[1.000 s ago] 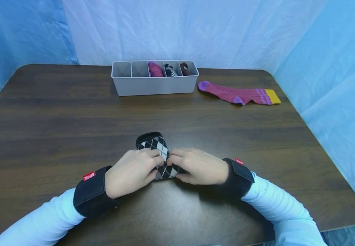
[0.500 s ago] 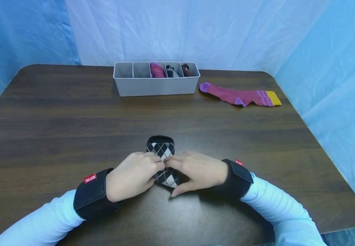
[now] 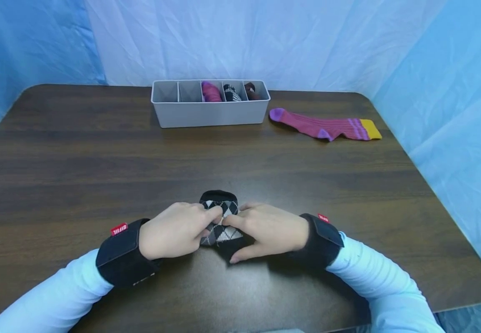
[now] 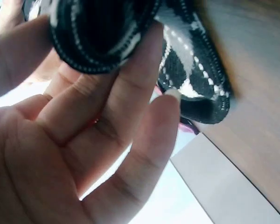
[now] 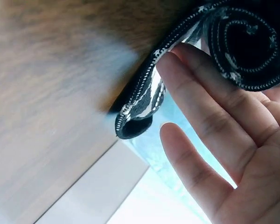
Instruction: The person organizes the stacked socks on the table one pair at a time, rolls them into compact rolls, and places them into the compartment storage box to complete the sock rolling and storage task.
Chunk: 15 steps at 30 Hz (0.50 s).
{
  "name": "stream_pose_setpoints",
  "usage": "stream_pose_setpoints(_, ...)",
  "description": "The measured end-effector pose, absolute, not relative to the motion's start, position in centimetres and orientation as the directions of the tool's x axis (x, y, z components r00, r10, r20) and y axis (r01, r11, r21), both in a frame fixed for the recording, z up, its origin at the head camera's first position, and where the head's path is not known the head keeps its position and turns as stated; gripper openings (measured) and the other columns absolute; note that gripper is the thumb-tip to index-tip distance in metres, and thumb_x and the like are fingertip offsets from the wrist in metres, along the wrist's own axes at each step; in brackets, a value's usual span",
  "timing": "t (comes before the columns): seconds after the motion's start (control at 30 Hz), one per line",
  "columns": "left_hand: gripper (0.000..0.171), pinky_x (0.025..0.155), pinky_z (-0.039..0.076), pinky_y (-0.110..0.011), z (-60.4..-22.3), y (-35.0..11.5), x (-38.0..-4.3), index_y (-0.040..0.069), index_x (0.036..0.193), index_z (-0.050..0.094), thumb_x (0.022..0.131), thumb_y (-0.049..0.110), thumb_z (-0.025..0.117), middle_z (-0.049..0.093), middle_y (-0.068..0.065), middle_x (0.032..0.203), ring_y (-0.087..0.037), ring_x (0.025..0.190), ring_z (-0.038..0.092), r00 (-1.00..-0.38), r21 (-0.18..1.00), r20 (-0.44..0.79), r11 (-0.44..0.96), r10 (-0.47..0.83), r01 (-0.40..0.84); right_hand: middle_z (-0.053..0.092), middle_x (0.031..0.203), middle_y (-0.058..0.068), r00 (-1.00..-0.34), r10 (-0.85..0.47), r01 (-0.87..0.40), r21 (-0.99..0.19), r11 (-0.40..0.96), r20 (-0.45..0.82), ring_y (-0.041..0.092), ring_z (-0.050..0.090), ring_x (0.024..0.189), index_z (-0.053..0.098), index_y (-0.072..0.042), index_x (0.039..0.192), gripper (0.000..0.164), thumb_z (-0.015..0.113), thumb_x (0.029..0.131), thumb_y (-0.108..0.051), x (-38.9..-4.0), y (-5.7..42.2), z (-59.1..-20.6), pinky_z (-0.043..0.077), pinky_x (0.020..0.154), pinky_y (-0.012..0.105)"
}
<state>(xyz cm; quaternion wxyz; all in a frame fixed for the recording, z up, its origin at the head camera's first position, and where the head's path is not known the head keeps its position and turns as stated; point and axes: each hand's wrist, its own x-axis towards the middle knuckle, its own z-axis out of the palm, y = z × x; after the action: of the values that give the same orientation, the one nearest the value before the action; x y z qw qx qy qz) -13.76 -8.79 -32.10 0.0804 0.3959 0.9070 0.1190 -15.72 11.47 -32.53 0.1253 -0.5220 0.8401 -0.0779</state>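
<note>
A black, grey and white argyle sock [image 3: 219, 208] lies on the table, its black end pointing away from me. Its near part is rolled up, and the spiral of the roll shows in both wrist views. My left hand [image 3: 179, 229] holds the left side of the roll [image 4: 102, 35], thumb on one side and fingers on the other. On the right side my right hand [image 3: 269, 231] touches the sock with fairly straight fingers [image 5: 200, 102]. Its thumb is spread toward me beside the near end of the roll. The hands hide parts of the sock's sides.
A grey divided box [image 3: 211, 114] stands at the table's far edge. Three of its compartments hold rolled socks: pink [image 3: 211, 92], black-and-white [image 3: 231, 93] and dark brown [image 3: 251, 91]. Right of it a pink sock [image 3: 323, 126] with purple patches and a yellow cuff lies flat.
The argyle sock has turned from slanted to nearly straight away from me, and its black end sits nearer me. My right thumb has spread away from the fingers; the left fingers have shifted on the roll.
</note>
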Motion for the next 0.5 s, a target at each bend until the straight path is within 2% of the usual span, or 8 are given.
stream_pose_setpoints(0.1,0.017,0.050,0.035,-0.020,-32.13,-8.82,-13.88,0.013,0.091,0.051,0.077,0.010,0.060,0.056,0.004,0.071,-0.006,0.060,0.046,-0.689,0.285,-0.074,0.677,0.721,0.679,0.057,0.112,-0.005,-0.414,-0.900,-0.864,-0.254,0.435,-0.134,0.009,0.054,0.099,0.041,-0.013,0.123,0.073,0.059,0.067,-0.057,-15.74,11.43,-32.49,0.031,0.097,0.035)
stream_pose_setpoints(0.17,0.016,0.050,0.035,-0.020,-32.24,-8.86,-13.92,0.013,0.090,0.053,0.076,0.009,0.060,0.055,0.004,0.073,-0.008,0.062,0.046,-0.701,0.272,-0.062,0.687,0.711,0.673,0.056,0.113,-0.005,-0.406,-0.905,-0.871,-0.245,0.426,-0.129,0.008,0.054,0.099,0.041,-0.013,0.123,0.073,0.061,0.066,-0.055,-15.77,11.37,-32.53,0.029,0.098,0.036)
stream_pose_setpoints(0.37,0.014,0.051,0.033,-0.019,-32.63,-8.98,-14.07,0.012,0.086,0.060,0.073,0.008,0.063,0.047,0.004,0.072,-0.009,0.063,0.040,-0.731,0.217,0.020,0.711,0.682,0.669,0.061,0.083,-0.010,-0.407,-0.908,-0.877,-0.235,0.419,-0.098,0.003,0.054,0.073,0.047,-0.015,0.113,0.041,0.055,0.079,-0.037,-15.91,11.19,-32.67,0.037,0.086,0.026)
stream_pose_setpoints(0.5,0.016,0.050,0.034,-0.019,-32.89,-8.92,-14.23,0.011,0.087,0.056,0.073,0.007,0.064,0.052,0.003,0.073,-0.009,0.061,0.042,-0.736,0.238,0.079,0.704,0.672,0.669,0.062,0.084,-0.009,-0.426,-0.902,-0.875,-0.221,0.432,-0.077,0.002,0.055,0.072,0.048,-0.014,0.113,0.037,0.055,0.080,-0.029,-15.97,11.33,-32.77,0.037,0.088,0.028)
